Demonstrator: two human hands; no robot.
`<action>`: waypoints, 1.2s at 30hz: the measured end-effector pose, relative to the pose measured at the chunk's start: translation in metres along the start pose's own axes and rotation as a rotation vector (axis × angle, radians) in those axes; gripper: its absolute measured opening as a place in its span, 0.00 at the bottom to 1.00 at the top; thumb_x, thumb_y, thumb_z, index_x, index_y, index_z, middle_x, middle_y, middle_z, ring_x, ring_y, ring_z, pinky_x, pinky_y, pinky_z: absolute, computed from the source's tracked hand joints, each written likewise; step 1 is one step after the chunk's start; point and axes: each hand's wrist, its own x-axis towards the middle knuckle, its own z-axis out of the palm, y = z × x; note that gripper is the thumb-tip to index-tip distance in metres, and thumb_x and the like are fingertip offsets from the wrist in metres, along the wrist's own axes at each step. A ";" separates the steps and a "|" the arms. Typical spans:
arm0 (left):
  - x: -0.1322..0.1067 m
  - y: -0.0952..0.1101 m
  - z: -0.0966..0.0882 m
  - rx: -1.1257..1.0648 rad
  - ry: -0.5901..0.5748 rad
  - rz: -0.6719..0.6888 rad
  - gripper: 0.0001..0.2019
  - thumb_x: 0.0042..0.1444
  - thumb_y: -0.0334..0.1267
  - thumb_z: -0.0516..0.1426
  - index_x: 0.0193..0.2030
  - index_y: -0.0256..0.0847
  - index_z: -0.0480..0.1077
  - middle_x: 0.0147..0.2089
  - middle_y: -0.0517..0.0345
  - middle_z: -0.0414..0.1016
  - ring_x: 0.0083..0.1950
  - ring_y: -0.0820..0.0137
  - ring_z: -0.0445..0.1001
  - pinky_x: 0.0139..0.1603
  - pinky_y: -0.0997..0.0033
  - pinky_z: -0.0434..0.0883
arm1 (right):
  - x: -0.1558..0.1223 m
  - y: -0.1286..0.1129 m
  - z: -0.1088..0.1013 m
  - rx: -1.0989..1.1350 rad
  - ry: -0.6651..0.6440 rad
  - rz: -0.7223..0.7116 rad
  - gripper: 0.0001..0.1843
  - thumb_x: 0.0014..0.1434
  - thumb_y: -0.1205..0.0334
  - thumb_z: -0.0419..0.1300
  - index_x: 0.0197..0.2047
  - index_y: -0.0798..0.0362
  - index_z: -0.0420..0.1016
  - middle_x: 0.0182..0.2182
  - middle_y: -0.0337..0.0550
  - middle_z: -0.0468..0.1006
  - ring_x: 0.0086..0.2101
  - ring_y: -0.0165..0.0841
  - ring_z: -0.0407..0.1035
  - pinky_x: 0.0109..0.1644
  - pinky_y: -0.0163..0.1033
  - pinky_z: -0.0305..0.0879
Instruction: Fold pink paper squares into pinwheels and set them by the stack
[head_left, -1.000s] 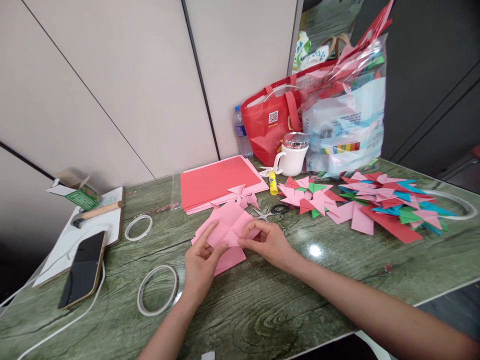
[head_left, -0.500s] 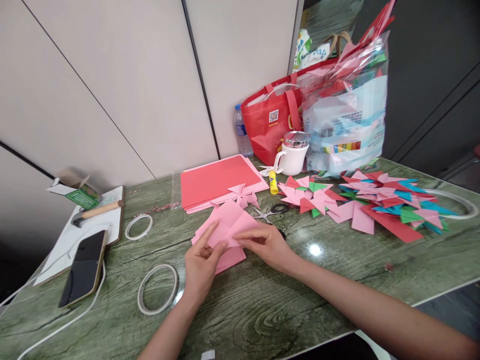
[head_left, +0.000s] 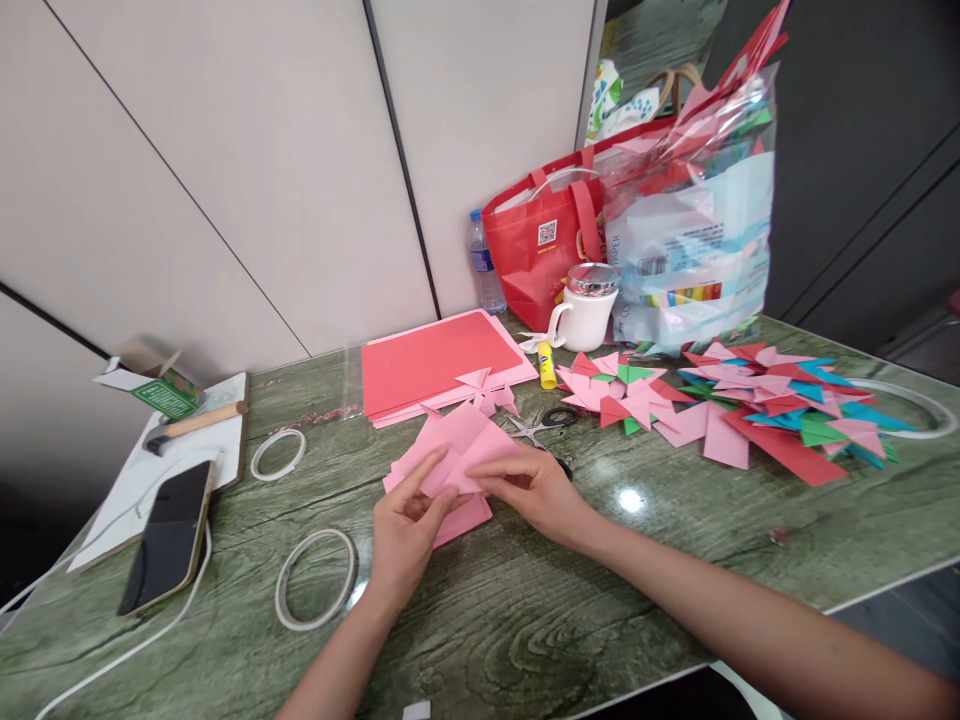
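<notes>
Pinching a pink paper (head_left: 461, 445) from two sides, both hands work low over the green bench (head_left: 525, 620), right in front of the person. The left hand (head_left: 405, 525) has thumb and forefinger closed on the near left edge of the sheet, so its grip is narrow and holding paper. The right hand (head_left: 536, 490) comes in from the other side with its fingertips pressed on a folded flap near the middle, and its grip is also closed on the paper. Held like that, the sheet cannot slide on the glossy top while a crease is kept down, which I take to be the reason. The paper rests partly on the bench with its far corner lifted a little. I cannot quite tell whether a second pink sheet lies under it or whether that is its own lower layer.

It is a thin, matt, light pink piece, creased into several triangular facets, with sharp corners pointing toward the stack of red sheets (head_left: 435, 365). Scissors (head_left: 551, 420) lie just beyond the right hand, within easy reach, and a yellow glue stick (head_left: 545, 366) lies farther back near a white mug (head_left: 585, 310). Folded shapes (head_left: 750, 405) in pink, red, green and blue are spread well off to the right, clear of the hands. A tape ring (head_left: 315, 578) and a phone (head_left: 169, 535) lie to the left.
</notes>
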 end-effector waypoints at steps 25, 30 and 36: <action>-0.007 -0.002 0.005 0.134 0.010 -0.001 0.29 0.45 0.41 0.61 0.57 0.41 0.65 0.18 0.71 0.53 0.20 0.79 0.46 0.24 0.79 0.64 | -0.005 -0.007 0.011 -0.092 0.055 -0.010 0.04 0.47 0.65 0.62 0.30 0.53 0.74 0.30 0.40 0.77 0.33 0.33 0.70 0.37 0.34 0.64; -0.010 -0.002 0.008 0.195 0.049 0.020 0.29 0.46 0.41 0.61 0.56 0.39 0.65 0.17 0.71 0.48 0.20 0.78 0.45 0.18 0.81 0.54 | -0.006 -0.006 0.016 -0.032 0.082 0.046 0.04 0.46 0.67 0.60 0.30 0.53 0.71 0.29 0.40 0.75 0.32 0.31 0.69 0.32 0.32 0.64; -0.008 -0.008 0.007 0.107 0.063 0.012 0.29 0.44 0.41 0.62 0.55 0.40 0.67 0.16 0.71 0.53 0.19 0.79 0.49 0.26 0.77 0.65 | -0.005 -0.010 0.015 -0.002 0.072 0.101 0.08 0.45 0.71 0.56 0.30 0.53 0.72 0.29 0.38 0.75 0.30 0.30 0.68 0.27 0.30 0.63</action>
